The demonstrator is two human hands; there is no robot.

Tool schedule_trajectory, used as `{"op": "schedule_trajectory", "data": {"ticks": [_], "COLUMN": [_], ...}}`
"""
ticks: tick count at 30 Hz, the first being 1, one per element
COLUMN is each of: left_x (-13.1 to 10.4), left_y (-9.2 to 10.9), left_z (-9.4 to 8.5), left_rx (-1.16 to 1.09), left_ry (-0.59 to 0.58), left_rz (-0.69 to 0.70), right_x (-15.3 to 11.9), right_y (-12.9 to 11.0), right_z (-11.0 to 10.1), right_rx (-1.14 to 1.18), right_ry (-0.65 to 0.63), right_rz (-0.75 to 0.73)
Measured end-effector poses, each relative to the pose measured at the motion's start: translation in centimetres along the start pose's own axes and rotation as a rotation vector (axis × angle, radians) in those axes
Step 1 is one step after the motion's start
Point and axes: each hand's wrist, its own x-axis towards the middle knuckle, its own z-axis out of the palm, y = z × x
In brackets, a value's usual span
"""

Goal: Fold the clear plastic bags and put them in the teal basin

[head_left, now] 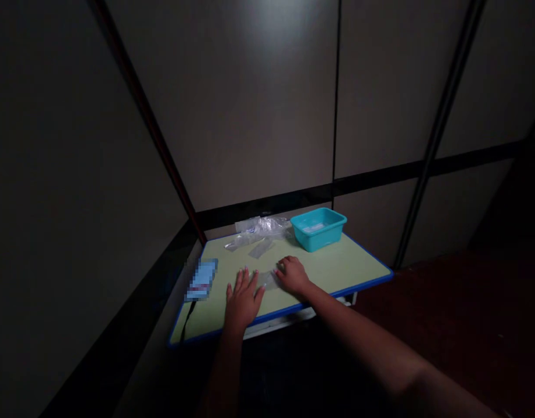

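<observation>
Where the left hand (242, 302) lies open at lower centre, the right hand (294, 277) curls by film (269, 280), grip unclear; likely light, limp, slippery: take edges.

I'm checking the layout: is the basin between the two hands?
No, the basin stands at the table's far edge, beyond both the left hand and the right hand.

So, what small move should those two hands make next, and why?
Perhaps the right hand could gently pinch the small clear plastic piece. Its fingers are curled at the right end of that piece, while the left hand lies spread at the other side, on the pale yellow-green tabletop, and so seems well placed to steady it.
</observation>
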Motion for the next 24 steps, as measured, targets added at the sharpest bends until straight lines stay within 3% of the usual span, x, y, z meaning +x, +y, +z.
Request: {"op": "schedule_trajectory", "data": {"ticks": [8,14,18,24], "left_x": [0.3,0.4,0.4,0.2], "left_y": [-0.2,-0.2,-0.2,-0.4], "left_z": [-0.3,0.1,0.2,0.6], "left_rx": [0.021,0.001,-0.04,-0.099], "left_ry": [-0.138,-0.121,-0.097,-0.036], "left_rz": [0.074,0.081,0.091,0.096], "right_x": [3.1,4.1,3.9,3.6], "right_y": [-1.3,-0.9,-0.3,1.4], "right_z": [-0.3,0.3,1.2,2.5], "right_rx": [-0.044,-0.009,0.049,0.556], "right_ry": [0.02,-0.077,-0.092,-0.054], "right_rz": [0.049,-0.015,0.017,0.063]}}
